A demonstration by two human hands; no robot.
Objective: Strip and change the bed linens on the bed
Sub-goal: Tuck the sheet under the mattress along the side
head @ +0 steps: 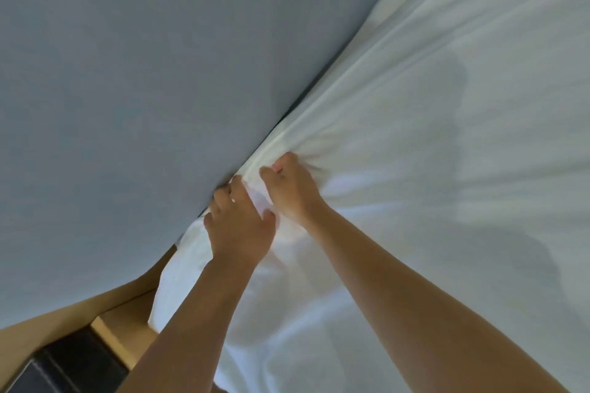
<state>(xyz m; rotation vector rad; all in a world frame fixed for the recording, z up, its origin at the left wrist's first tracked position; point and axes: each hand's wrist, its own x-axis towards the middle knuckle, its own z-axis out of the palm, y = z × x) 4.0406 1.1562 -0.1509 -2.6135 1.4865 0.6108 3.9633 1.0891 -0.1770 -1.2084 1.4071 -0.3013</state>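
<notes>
A white bed sheet (431,143) covers the mattress and fills the right half of the view, creased toward my hands. Its edge meets a large grey-blue padded surface (143,73) along a diagonal seam. My left hand (239,226) grips a bunch of the sheet right at that seam, fingertips pressed against the grey-blue surface. My right hand (293,188) sits just beside it, fingers curled into a gathered fold of the same sheet. Both forearms reach in from the bottom of the view.
A light wooden ledge (127,325) shows at the lower left beside the mattress corner. A dark box-like object (73,364) stands below it. A shadow of the person falls on the sheet at the right.
</notes>
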